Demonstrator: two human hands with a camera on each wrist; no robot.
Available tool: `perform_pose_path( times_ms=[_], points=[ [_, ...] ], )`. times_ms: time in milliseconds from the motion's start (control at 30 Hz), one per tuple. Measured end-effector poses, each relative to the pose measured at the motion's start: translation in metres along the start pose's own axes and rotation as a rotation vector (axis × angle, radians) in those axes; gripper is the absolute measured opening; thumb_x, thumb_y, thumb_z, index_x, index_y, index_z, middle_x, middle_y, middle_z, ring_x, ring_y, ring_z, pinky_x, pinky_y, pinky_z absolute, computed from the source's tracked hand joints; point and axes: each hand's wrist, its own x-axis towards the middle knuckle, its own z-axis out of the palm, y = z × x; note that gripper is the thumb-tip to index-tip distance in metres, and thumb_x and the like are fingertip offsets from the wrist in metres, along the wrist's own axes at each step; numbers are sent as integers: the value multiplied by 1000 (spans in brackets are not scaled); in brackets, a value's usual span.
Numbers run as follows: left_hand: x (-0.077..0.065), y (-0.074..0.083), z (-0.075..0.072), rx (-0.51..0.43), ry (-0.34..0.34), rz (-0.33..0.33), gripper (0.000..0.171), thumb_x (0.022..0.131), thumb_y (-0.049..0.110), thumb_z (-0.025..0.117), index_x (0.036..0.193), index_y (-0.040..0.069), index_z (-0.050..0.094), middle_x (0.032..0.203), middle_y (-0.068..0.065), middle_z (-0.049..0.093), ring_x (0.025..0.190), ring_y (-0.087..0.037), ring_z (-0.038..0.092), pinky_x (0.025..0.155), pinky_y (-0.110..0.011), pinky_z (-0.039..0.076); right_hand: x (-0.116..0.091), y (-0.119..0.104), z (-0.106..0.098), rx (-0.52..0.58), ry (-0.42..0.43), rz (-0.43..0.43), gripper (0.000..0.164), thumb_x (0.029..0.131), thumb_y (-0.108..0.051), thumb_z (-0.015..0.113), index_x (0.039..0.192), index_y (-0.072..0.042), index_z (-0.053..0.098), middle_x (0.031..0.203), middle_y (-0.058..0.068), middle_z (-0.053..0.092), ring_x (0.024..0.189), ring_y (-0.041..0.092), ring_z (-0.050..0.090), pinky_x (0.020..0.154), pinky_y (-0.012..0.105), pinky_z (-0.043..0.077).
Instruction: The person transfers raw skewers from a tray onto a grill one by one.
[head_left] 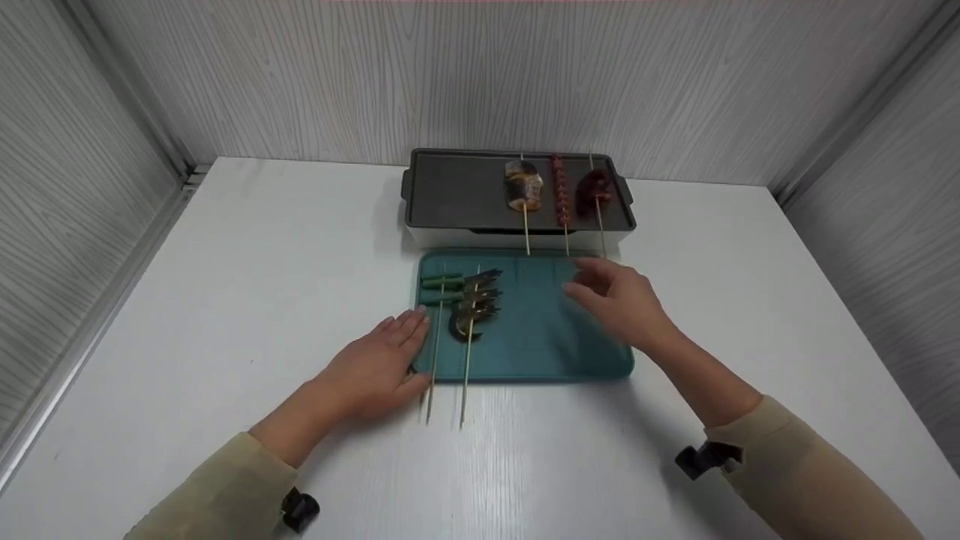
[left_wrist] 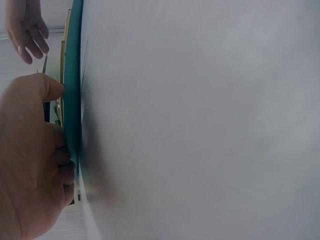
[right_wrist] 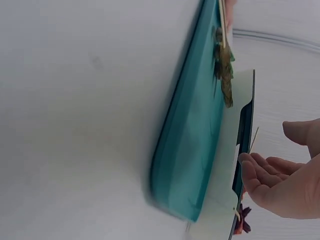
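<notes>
My left hand point(head_left: 379, 367) rests against the left edge of the teal tray point(head_left: 555, 375), its fingers on the rim and its thumb near the front corner. Beside it on the tray lie a skewer of green vegetable pieces point(head_left: 442, 282) and a skewer of shrimp point(head_left: 474, 304), their sticks reaching past the front edge. Above the tray's right part hovers my right hand point(head_left: 622, 304), fingers loosely bent with nothing between them. In the right wrist view this hand point(right_wrist: 285, 180) shows an empty palm, with the griddle behind it.
Behind the tray stands a dark griddle point(head_left: 457, 187) on a white base. It bears a browned chunky skewer point(head_left: 523, 185), a thin red beaded skewer point(head_left: 561, 191) and a dark red octopus-like skewer point(head_left: 592, 191). Pale panels point(head_left: 480, 82) enclose the white table point(head_left: 300, 262).
</notes>
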Motion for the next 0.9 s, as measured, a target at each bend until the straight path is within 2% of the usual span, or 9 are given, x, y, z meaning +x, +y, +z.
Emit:
perform_pose_path(
  times_ms=[200, 400, 767, 900],
  points=[
    [1, -1, 0, 4, 9, 11, 77, 108, 40, 44, 163, -10, 25, 173, -24, 20, 161, -38, 18, 130, -51, 17, -17, 19, -12, -182, 23, -54, 66, 104, -34, 71, 156, 1, 50, 146, 24, 61, 135, 40, 59, 109, 58, 50],
    [3, -1, 1, 22, 7, 14, 78, 108, 42, 43, 163, -10, 25, 173, -25, 20, 161, -38, 19, 130, -51, 18, -28, 30, -17, -324, -43, -58, 84, 99, -43, 75, 161, 2, 41, 158, 26, 48, 145, 45, 47, 115, 62, 42],
    [3, 1, 1, 27, 1, 4, 78, 108, 43, 44, 163, -10, 25, 173, -23, 20, 161, -36, 17, 130, -50, 18, -33, 50, -16, -513, -195, 13, 111, 90, -72, 71, 166, 0, 31, 169, 32, 23, 148, 54, 38, 112, 68, 42],
    [3, 0, 1, 31, 5, 2, 78, 109, 43, 45, 163, -10, 26, 173, -23, 20, 161, -36, 18, 130, -50, 18, -35, 57, -14, -554, -223, -1, 115, 89, -75, 69, 166, 1, 30, 171, 31, 20, 152, 54, 29, 117, 71, 33]
  ],
)
